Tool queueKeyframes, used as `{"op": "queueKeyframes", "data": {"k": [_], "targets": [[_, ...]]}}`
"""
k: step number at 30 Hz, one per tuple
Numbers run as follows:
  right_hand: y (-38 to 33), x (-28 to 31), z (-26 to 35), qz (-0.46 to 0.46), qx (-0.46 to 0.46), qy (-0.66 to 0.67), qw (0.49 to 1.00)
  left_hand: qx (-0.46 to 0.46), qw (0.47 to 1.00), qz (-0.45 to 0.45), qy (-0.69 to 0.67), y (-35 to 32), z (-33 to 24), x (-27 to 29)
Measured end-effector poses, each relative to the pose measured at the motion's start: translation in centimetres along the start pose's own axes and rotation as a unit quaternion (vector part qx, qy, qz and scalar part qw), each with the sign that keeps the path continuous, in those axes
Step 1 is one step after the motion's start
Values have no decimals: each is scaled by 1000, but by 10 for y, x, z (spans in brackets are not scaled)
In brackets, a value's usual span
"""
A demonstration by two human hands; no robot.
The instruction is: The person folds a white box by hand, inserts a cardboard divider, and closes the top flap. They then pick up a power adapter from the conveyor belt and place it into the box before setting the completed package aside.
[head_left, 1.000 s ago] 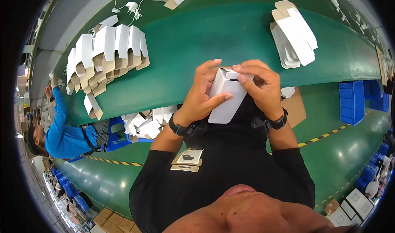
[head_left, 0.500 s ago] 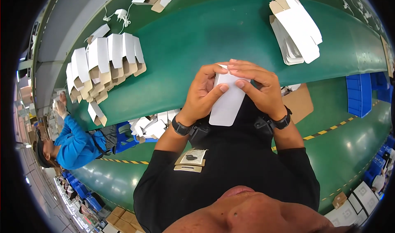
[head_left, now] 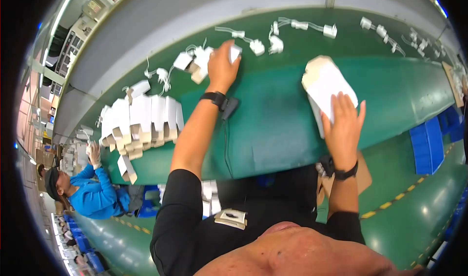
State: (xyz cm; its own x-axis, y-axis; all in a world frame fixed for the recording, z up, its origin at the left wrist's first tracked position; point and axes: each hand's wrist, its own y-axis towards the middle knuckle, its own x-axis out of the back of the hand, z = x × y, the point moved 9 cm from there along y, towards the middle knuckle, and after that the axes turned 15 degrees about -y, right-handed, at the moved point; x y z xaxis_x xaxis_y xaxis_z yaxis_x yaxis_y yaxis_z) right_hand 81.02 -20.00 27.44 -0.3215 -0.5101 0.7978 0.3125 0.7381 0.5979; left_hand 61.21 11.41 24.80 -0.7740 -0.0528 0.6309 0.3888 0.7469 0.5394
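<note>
Head view: white box (head_left: 235,53) against left hand (head_left: 223,67), thumb side; grip unclear

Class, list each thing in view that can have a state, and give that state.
Left hand: curled round a white box
Held box: in grip, flaps unclear
Right hand: open, on the cartons
Cartons: flat, stacked
Grouped boxes: formed, near ends open
Adapters: lying loose

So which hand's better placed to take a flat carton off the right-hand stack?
Right, I'd say: the right hand lies on the flat cartons, while the left hand is away, around a white box.
</note>
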Motion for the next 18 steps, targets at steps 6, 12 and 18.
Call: {"op": "queueKeyframes", "data": {"k": [6,12,18], "targets": [[-3,12,-10,-12,-2,47,999,69,995,-64,19,21,21,-11],[4,78,-5,-145,-16,37,989,80,920,-30,-382,-28,-41,12],[-27,73,94,-63,74,367,925,100,647,95,-750,-153,-169,16]]}}
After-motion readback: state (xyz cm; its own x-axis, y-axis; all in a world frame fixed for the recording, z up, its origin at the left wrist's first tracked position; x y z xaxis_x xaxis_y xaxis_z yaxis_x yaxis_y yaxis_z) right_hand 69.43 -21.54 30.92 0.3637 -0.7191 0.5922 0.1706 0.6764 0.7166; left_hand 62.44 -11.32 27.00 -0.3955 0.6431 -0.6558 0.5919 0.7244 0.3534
